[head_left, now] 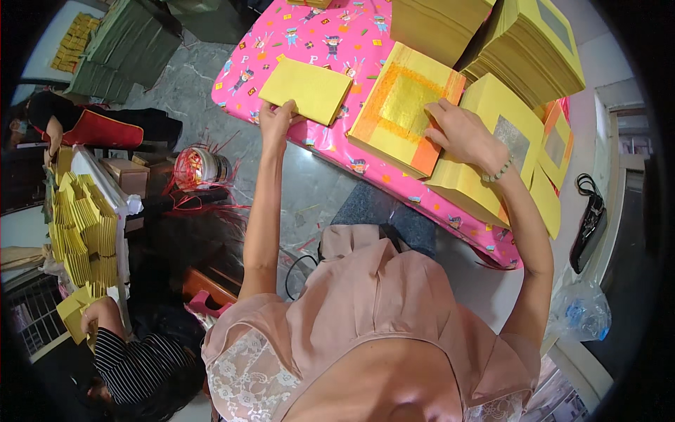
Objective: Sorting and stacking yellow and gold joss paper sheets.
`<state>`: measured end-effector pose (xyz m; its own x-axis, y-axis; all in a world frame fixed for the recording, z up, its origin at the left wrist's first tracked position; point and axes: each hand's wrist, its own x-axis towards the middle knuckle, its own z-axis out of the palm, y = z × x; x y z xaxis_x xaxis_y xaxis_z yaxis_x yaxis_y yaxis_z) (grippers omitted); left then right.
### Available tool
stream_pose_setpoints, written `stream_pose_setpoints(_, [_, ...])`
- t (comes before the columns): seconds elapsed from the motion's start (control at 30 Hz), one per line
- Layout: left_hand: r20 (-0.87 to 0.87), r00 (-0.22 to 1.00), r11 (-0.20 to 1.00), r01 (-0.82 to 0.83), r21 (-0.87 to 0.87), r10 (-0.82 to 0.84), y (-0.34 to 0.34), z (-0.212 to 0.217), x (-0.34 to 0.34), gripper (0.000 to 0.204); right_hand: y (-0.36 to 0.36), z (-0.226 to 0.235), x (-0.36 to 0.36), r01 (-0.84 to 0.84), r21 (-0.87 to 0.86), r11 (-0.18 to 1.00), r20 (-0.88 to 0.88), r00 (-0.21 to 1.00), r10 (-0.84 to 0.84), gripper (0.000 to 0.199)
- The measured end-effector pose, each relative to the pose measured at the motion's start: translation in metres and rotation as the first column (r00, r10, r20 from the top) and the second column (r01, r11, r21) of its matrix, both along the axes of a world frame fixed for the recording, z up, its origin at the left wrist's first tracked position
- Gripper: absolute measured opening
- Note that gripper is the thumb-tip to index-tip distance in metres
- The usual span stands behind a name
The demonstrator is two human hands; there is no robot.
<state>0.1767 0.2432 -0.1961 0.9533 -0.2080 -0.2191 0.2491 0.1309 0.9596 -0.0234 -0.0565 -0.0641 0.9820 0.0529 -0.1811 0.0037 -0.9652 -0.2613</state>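
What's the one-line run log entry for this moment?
left hand: holds plain yellow stack | right hand: flat on gold-foil stack | surface: pink table

This looks like a small workshop where joss paper is sorted and bundled by hand. A worktop (pixel 365 151) under a pink patterned plastic cloth carries tall stacks of yellow paper sheets (pixel 541 49), some with gold or silver foil squares. More folded yellow bundles (pixel 84 232) pile up on a side surface, where another person in a striped sleeve (pixel 133 359) handles sheets. A spool of red string (pixel 200 169) sits on the grey stone floor (pixel 190 84).
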Motion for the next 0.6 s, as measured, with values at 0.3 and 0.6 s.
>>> stream_pose_setpoints(0.3, [-0.015,1.0,0.995,-0.012,0.099,0.013,-0.011,0.005,0.0,0.022,0.0,0.0,0.002,0.03,-0.052,0.998,-0.113,0.993,-0.036,0.042])
stream_pose_setpoints(0.6, [-0.051,0.998,0.993,-0.034,0.111,0.04,-0.006,-0.002,0.005,0.027,0.002,0.002,0.002,0.026,-0.046,0.999,-0.109,0.994,-0.031,0.041])
